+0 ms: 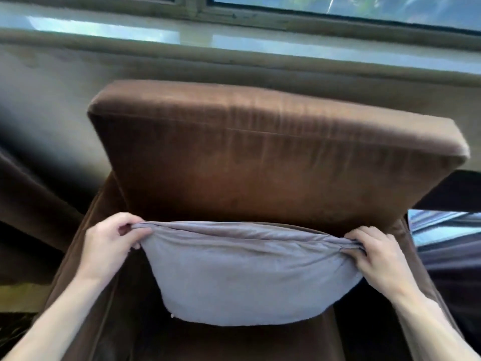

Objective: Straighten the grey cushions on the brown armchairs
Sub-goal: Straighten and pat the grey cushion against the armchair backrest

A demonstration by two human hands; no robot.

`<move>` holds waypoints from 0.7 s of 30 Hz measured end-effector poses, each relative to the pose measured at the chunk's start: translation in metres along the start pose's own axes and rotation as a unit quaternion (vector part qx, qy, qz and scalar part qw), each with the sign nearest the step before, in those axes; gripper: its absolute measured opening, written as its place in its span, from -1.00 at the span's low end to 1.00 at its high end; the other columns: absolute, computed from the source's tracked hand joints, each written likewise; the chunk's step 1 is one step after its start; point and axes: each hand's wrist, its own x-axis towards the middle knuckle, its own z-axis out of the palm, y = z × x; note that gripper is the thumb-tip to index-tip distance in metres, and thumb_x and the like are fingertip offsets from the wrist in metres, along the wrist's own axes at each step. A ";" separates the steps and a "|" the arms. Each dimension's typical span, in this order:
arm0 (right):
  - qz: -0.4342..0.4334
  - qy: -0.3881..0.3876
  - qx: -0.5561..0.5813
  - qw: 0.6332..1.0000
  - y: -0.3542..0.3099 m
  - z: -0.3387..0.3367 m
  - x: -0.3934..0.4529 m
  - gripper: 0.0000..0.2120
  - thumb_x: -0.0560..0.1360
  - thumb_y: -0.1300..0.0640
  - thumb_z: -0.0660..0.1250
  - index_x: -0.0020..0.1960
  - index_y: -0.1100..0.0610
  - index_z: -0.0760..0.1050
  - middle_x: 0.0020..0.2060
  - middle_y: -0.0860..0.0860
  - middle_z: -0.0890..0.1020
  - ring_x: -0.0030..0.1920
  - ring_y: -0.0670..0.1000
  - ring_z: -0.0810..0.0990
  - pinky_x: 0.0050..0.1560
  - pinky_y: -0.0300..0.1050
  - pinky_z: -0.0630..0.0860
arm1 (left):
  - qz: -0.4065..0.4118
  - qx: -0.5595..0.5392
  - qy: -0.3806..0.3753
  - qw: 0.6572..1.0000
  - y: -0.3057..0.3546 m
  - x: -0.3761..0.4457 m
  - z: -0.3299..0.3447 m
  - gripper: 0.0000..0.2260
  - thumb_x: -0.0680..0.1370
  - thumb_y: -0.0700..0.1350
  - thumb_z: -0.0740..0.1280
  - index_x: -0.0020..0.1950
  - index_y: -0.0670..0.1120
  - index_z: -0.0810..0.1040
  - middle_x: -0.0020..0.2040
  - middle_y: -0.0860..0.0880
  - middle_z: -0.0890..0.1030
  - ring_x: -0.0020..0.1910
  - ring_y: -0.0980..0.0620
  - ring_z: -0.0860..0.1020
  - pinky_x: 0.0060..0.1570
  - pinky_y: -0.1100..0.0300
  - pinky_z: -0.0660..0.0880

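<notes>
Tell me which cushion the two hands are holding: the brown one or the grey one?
The grey cushion. The left hand and right hand pinch its two upper corners in front of the armchair. The big brown back cushion behind it is untouched.

Single head-worn wide-angle view, aimed forward and down, armchair (260, 157) seen from close above its front, window (338, 11) caught along the top edge, frame tilted, edges bent by the lens
</notes>
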 end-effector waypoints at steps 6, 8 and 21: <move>0.048 0.082 0.126 0.988 0.000 0.014 -0.005 -0.83 0.43 0.11 0.51 0.00 -0.02 0.61 -0.08 -0.15 0.61 0.01 -0.03 0.56 0.05 0.01 0.46 | -0.021 0.140 0.016 0.990 0.024 -0.011 0.007 -0.89 0.45 -0.18 0.52 -0.18 0.02 0.67 -0.24 -0.01 0.70 -0.20 0.16 0.60 -0.13 0.32 0.43; 0.139 0.085 0.261 0.951 0.012 0.025 -0.018 -0.78 0.47 0.13 0.49 0.10 -0.01 0.59 0.01 -0.10 0.64 0.09 -0.04 0.58 0.18 -0.05 0.49 | 0.032 0.211 0.013 0.977 0.047 -0.014 0.015 -0.85 0.44 -0.27 0.50 -0.10 -0.03 0.70 -0.12 -0.12 0.71 -0.07 -0.09 0.63 0.02 0.06 0.49; 0.322 -0.170 0.446 0.817 0.069 0.189 -0.106 -0.41 0.25 0.38 0.24 0.24 0.04 0.53 0.16 0.05 0.68 0.30 0.14 0.59 0.19 -0.12 0.57 | 0.308 0.297 -0.399 0.811 0.203 -0.080 0.271 -0.08 0.26 0.42 0.44 0.54 0.15 0.24 0.47 0.09 0.39 0.43 0.01 0.35 0.36 -0.06 0.35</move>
